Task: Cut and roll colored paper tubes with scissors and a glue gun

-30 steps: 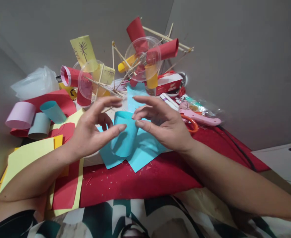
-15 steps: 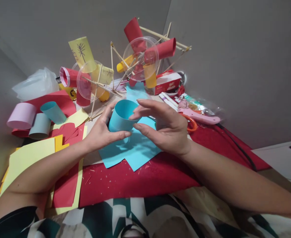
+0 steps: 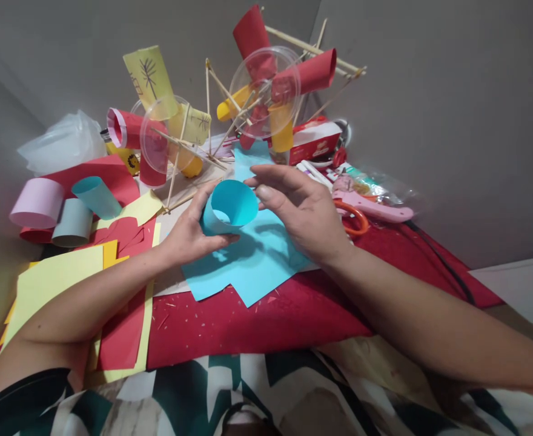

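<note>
My left hand (image 3: 189, 233) is wrapped round a blue paper tube (image 3: 229, 207), thumb under it and fingers behind, and holds it tilted so its open end faces me. My right hand (image 3: 303, 209) is at the tube's right rim with fingertips touching the edge and fingers curved. Beneath them lie blue paper sheets (image 3: 252, 263) on a red cloth (image 3: 257, 327).
Behind stand two stick-and-paper wheel models with clear discs (image 3: 264, 91) (image 3: 164, 136). Loose paper rolls (image 3: 37, 203) and yellow and red sheets (image 3: 52, 278) lie at the left. Orange-handled scissors (image 3: 355, 218), a pink glue gun (image 3: 373, 209) and a red-white box (image 3: 316, 142) sit at the right, near the wall.
My left hand closed on the blue tube, lifted it off the sheets and tipped its opening toward me. My right hand moved up with it to the rim.
</note>
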Available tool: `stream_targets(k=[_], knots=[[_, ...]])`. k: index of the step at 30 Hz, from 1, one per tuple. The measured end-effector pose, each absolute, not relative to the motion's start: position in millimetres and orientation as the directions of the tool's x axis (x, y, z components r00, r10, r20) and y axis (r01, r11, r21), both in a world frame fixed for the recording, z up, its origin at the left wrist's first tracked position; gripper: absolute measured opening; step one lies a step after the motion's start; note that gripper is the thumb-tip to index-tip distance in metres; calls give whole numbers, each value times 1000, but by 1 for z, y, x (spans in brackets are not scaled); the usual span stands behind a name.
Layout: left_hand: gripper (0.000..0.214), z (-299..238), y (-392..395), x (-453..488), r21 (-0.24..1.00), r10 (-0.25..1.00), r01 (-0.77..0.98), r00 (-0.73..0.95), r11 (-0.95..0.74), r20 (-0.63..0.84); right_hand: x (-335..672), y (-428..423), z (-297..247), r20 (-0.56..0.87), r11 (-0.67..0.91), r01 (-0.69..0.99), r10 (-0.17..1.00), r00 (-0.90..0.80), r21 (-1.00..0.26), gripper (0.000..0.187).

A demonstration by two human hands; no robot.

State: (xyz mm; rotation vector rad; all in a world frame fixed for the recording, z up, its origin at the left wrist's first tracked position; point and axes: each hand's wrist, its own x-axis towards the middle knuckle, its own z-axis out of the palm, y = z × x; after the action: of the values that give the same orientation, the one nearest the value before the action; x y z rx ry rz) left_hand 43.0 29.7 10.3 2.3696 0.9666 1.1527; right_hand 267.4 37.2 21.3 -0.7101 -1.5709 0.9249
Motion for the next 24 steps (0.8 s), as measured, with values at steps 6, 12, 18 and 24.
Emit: stream_targets(k=[6, 12, 18, 24], knots=[[82, 5, 32, 43, 426, 566, 373, 533, -825, 629, 265, 30, 27, 489, 506, 82, 856, -167, -859, 36], [80, 5, 29, 47, 478, 595, 357, 525, -803, 608, 264, 33, 29, 468, 488, 70, 863, -191, -870, 14], [85, 17, 29, 50, 865, 879, 279, 367, -416, 305, 267, 31, 28, 633, 630, 83, 774, 15, -772, 16], [85, 19, 25, 54, 929, 911, 213, 352, -303, 216, 267, 19, 28, 718, 744, 119, 667, -198, -658, 27]])
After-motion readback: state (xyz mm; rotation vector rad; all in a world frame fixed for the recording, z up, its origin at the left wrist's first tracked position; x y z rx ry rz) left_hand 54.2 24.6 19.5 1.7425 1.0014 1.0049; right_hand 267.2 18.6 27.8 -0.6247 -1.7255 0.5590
